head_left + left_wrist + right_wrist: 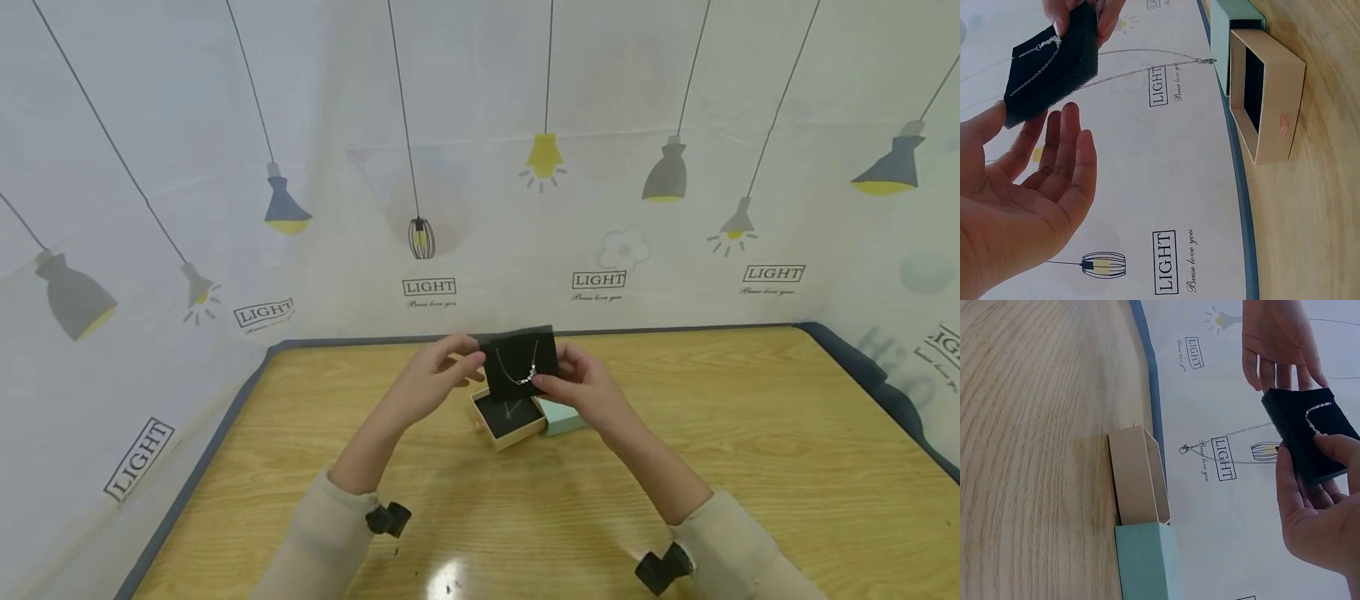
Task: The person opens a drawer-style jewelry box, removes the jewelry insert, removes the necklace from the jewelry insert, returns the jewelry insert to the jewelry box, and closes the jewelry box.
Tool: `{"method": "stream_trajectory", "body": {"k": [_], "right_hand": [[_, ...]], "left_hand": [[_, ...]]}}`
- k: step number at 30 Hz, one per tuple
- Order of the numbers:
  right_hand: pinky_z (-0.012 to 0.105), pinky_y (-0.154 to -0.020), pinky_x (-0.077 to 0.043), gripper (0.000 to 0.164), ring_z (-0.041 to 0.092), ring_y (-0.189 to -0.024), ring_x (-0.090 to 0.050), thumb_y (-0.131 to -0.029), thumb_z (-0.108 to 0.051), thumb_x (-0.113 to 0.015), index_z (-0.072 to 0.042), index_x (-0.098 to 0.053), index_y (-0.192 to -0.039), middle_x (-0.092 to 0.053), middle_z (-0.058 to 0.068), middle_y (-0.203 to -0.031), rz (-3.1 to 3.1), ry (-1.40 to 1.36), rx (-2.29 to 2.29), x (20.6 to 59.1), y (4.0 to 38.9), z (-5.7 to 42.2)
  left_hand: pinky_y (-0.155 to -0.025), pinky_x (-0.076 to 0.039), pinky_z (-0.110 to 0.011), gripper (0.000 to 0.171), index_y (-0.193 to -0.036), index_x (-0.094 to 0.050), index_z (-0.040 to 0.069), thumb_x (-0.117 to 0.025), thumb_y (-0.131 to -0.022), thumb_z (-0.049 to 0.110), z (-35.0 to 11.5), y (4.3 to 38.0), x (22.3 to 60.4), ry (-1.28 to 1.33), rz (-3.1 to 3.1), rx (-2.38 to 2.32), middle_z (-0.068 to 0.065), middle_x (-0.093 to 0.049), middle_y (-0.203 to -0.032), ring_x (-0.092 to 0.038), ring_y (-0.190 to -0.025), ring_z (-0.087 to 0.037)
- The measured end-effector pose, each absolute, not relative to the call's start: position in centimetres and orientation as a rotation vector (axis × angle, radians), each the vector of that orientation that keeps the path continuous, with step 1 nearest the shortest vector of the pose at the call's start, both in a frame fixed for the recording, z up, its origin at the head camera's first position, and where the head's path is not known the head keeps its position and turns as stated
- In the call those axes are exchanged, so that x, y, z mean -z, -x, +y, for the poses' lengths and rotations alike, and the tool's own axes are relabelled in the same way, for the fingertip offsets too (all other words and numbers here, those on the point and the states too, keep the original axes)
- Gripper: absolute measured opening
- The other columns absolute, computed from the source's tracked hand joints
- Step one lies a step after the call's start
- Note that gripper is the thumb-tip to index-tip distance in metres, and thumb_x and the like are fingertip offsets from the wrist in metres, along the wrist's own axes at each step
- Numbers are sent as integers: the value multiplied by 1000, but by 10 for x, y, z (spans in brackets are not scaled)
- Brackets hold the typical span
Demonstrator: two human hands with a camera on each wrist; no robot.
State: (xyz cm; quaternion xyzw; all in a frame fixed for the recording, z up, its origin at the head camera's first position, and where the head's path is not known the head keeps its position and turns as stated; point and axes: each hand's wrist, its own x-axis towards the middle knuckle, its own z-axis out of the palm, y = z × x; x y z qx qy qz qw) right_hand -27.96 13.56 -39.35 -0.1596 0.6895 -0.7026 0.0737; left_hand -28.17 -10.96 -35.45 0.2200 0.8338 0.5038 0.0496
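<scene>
My right hand [588, 387] grips a black foam necklace pad [1297, 425] above the table, its thumb on the front face beside the necklace's sparkling part. A thin silver necklace [1038, 78] lies across that face, and its chain hangs in a loop behind the pad. At the opposite edge, my left hand [431, 379] pinches the pad lightly between thumb and index finger, with the other fingers loosely spread. Below stands a beige drawer box [517, 437] with a dark inside, touching a mint-green sleeve [562, 417].
The wood-grain table [450, 500] has a dark blue edge along its back and sides. Behind it hangs a white curtain [487, 200] printed with lamps and words. A small black device [387, 519] is worn on each wrist.
</scene>
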Motion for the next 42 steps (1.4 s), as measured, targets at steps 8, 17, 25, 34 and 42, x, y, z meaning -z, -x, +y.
{"method": "stream_trajectory", "body": {"k": [8,17,25,34,42], "right_hand": [[24,-83,-60,20,5,-94,-68,-91,4,-62,3,-51,-108,-69,-10,-97,2068,500,2151,392,277,133],[23,-79,-60,21,5,-92,-69,-90,3,-63,4,-51,-107,-70,-11,-97,2135,482,2117,392,273,132],[27,-82,-60,20,7,-94,-69,-91,2,-64,4,-51,-107,-71,-10,-98,2136,483,2115,394,270,131],[29,-84,-60,18,5,-92,-69,-91,3,-62,3,-51,-105,-70,-13,-95,2111,490,2137,394,269,129],[26,-82,-60,19,6,-93,-69,-92,3,-61,4,-51,-108,-70,-10,-98,2081,482,2150,394,267,129]], "left_hand": [[-100,-54,-45,49,-128,-59,-5,-33,-110,33,-109,284,360,-633,2363,-1668,-26,-64,-125,-66,-115,-37],[-104,-52,-44,57,-130,-55,-12,-30,-109,35,-100,282,361,-513,2181,-1874,-31,-64,-125,-66,-116,-34],[-106,-50,-42,50,-133,-56,-7,-37,-109,32,-101,280,363,-475,2128,-1930,-24,-66,-128,-64,-121,-32],[-108,-49,-41,44,-133,-56,-5,-41,-108,27,-101,282,366,-393,2099,-1985,-21,-66,-129,-63,-123,-30],[-106,-51,-39,40,-132,-58,-3,-43,-108,25,-99,280,365,-364,2087,-2019,-17,-67,-129,-65,-119,-23]]}}
